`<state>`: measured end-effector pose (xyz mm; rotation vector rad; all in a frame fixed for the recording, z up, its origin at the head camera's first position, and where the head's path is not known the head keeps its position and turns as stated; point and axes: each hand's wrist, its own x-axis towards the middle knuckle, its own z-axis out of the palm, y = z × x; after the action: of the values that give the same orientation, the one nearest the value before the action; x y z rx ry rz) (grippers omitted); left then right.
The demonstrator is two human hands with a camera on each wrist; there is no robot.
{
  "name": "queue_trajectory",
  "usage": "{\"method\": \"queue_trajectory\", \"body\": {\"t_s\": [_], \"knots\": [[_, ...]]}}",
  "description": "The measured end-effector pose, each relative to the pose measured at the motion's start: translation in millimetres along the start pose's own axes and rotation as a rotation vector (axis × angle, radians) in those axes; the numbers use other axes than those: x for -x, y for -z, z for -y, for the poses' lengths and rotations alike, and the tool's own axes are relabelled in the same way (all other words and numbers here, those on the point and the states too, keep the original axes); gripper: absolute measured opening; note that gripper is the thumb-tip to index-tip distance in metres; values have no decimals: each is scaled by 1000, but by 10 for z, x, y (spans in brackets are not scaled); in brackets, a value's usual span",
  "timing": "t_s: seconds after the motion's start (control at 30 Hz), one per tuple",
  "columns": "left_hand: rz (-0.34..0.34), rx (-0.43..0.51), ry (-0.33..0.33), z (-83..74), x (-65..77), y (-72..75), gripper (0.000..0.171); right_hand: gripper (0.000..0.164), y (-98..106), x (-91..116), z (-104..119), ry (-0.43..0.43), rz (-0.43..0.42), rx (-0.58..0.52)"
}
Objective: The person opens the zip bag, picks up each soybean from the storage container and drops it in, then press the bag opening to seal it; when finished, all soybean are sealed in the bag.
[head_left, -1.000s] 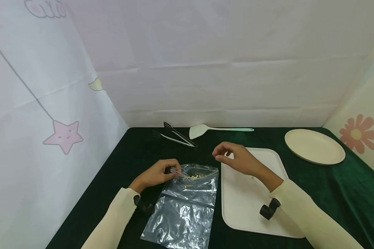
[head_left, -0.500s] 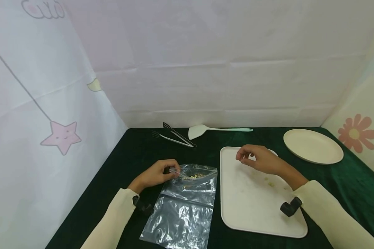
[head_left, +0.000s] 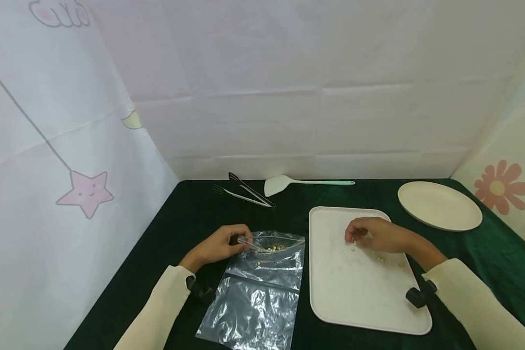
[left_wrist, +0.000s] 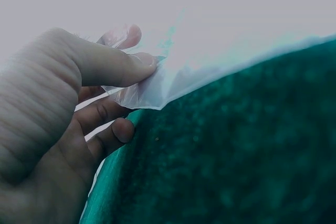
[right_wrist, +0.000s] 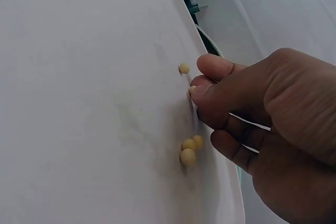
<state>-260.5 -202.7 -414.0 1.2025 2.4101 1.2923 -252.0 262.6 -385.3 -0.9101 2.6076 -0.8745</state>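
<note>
With thumb and fingers, my left hand (head_left: 220,245) pinches the rim of a clear zip bag (head_left: 258,304) at its upper left corner. The bag lies on the dark green cloth, its mouth parted, with small yellowish beans and grains (head_left: 276,248) inside. The left wrist view shows the plastic edge (left_wrist: 152,90) between thumb and fingers. Over the white tray (head_left: 350,301), my right hand (head_left: 378,236) pinches a small round soybean (right_wrist: 192,91) at its fingertips. Several more soybeans (right_wrist: 188,157) lie on the tray close to those fingers.
Metal tongs (head_left: 251,194) lie spread behind the bag. A white spatula (head_left: 280,184) with a pale green handle lies along the back edge. An oval cream plate (head_left: 439,206) sits at the back right. Patterned white cloth hangs behind and beside the table.
My right hand has moved from beside the bag's mouth rightward over the tray, then down to the soybeans, where it now pinches one. My left hand stays at the bag's rim.
</note>
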Motion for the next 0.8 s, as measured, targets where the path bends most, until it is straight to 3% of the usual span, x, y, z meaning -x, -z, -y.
{"method": "queue_trajectory", "body": {"t_s": [0.17,0.3,0.63,0.8], "knots": [[6,24,-3,-209,13,20,15,17,-29,17,10,-23,-7,-11],[3,19,-10,-210,11,28,14,18,-25,13,-5,-7,-47,21],[4,15,-13,-201,4,32,15,18,-14,-87,-27,70,-327,60],[5,22,-9,-193,4,27,15,17,-29,-152,92,79,-404,14]]}}
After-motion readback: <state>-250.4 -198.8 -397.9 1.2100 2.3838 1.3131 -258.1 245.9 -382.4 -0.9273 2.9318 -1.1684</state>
